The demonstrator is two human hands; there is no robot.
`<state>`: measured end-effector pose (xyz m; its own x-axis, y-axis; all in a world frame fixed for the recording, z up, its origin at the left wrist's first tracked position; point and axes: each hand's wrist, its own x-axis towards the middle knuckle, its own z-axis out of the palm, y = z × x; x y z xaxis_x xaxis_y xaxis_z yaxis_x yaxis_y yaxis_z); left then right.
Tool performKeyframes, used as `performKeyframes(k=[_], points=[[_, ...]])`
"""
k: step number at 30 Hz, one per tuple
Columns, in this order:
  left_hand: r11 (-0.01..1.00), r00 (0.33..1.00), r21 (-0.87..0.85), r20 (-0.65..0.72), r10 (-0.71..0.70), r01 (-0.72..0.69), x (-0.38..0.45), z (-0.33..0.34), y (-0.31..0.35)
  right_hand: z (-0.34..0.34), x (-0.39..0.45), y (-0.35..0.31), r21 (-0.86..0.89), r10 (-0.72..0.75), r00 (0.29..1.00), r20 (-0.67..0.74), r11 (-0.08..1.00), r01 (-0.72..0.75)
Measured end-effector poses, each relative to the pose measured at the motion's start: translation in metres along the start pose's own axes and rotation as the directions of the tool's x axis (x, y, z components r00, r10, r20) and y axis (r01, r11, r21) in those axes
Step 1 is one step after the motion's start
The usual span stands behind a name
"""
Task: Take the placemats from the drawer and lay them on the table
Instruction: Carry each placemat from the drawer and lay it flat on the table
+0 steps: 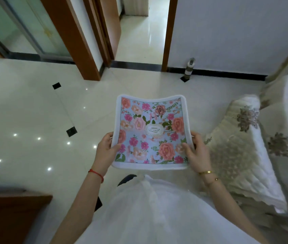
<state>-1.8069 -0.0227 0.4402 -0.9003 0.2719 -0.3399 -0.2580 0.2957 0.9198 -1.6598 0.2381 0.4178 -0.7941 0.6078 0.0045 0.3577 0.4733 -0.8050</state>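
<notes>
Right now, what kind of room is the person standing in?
Probably a living room or hallway in a home: a glossy tiled floor, wooden door frames opening to other rooms, and a sofa with a lacy floral cover. Both hands hold a floral placemat.

Both forearms reach forward, the left hand (105,150) and right hand (197,152) each gripping an opposite side edge of the floral placemat (150,131), thumbs on top.

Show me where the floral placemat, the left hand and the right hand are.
floral placemat (151,131): head view, centre of the print.
left hand (106,150): head view, back of the hand.
right hand (197,152): head view, back of the hand.
</notes>
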Motion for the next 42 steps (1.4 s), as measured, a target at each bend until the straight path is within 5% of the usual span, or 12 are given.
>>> performKeyframes(k=[12, 21, 33, 42], points=[[1.000, 0.982, 0.006, 0.185, 0.020, -0.022, 0.267, 0.091, 0.096, 0.020, 0.235, 0.024, 0.043, 0.184, 0.975, -0.127, 0.983, -0.180], [0.989, 0.906, 0.065, 0.412, 0.095, -0.133, 0.484, 0.201, 0.233, -0.020, 0.444, 0.022, 0.128, 0.284, 0.896, -0.341, 0.958, -0.255], [0.976, 0.761, 0.163, 0.649, 0.005, -0.145, 0.653, 0.416, 0.321, -0.094, 0.604, 0.106, 0.271, 0.486, 0.705, -0.517, 0.874, -0.403], [0.984, 0.688, 0.114, 0.726, 0.010, -0.134, 0.755, 0.640, 0.436, -0.256, 0.779, 0.176, 0.181, 0.411, 0.681, -0.605, 0.905, -0.385]])
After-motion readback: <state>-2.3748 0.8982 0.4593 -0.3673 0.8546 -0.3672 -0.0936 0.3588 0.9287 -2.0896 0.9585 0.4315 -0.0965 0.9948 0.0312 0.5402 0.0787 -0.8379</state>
